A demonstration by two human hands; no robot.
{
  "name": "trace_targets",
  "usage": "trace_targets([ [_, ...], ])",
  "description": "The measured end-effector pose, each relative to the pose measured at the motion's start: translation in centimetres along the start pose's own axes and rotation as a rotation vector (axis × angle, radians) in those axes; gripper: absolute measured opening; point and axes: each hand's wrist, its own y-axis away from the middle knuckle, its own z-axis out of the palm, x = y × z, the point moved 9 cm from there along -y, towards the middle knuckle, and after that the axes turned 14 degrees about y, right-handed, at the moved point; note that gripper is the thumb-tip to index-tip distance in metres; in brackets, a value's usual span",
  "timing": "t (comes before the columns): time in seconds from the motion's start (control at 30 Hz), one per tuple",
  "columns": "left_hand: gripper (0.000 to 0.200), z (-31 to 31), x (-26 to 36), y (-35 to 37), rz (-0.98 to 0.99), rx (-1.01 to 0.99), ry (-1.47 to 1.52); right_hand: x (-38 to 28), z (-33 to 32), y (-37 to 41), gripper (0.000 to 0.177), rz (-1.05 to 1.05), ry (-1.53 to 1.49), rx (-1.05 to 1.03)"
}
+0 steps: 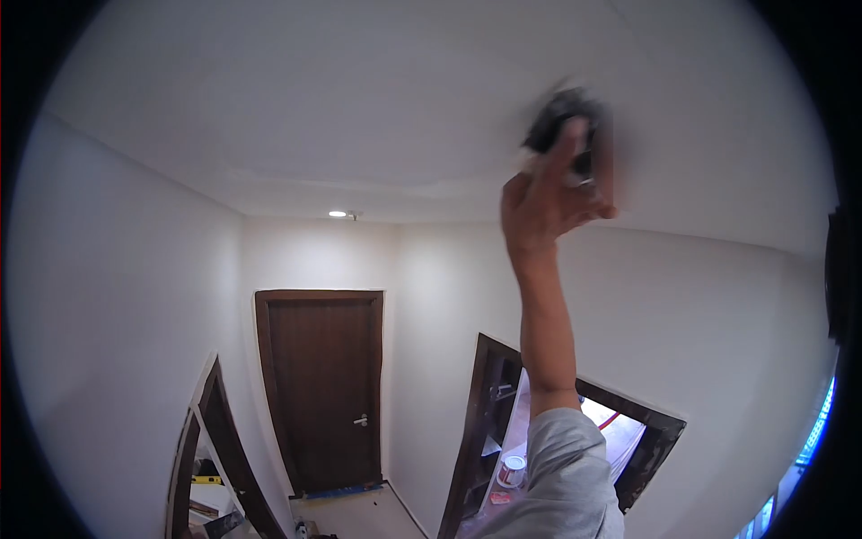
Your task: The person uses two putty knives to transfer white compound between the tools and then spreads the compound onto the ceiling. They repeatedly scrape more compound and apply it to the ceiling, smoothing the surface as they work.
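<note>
My right hand (558, 202) is raised at the end of a stretched arm in a grey sleeve (570, 467). Its fingers are closed around a dark, roundish object (558, 124) with a lighter patch near the fingers. Motion smears this object, and I cannot tell its kind. It overlaps the white ceiling (359, 108) in this view. My left hand is out of sight.
A small lit ceiling lamp (338, 214) shines farther off. Beyond stands a closed dark brown door (325, 386) with a lever handle. Dark-framed openings flank the passage. Through the right one, a paint bucket (512, 472) shows; a yellow level (206, 481) lies beyond the left.
</note>
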Motion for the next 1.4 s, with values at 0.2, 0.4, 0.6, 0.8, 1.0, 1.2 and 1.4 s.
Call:
trace_targets([
  [0.2,0.064,0.6,0.2,1.0,-0.071,0.029,0.016,1.2,-3.3,3.1,0.049,-0.003,-0.100,-0.314],
  [0.4,0.063,2.0,2.3,2.7,-0.069,0.066,-0.107,7.5,-6.0,-5.5,0.049,0.021,0.154,0.065],
  [0.6,0.060,1.9,2.4,3.0,-0.046,0.119,-0.042,5.1,-3.5,-7.6,0.045,-0.044,0.155,0.123],
  [0.8,0.055,-0.8,-0.2,1.1,-0.014,0.117,0.044,0.6,-0.1,0.5,0.045,-0.015,0.101,-0.088],
  [1.0,0.052,0.3,0.6,0.9,0.021,0.066,-0.024,-4.2,3.7,10.9,0.052,-0.065,-0.005,-0.165],
  [1.2,0.052,1.4,3.0,2.2,0.121,0.095,-0.333,-8.0,6.9,20.4,0.035,-0.028,-0.040,-0.121],
  [1.4,0.047,-5.0,-2.0,-1.0,0.309,0.093,-0.139,-11.9,10.2,29.3,0.030,-0.061,-0.096,-0.189],
])
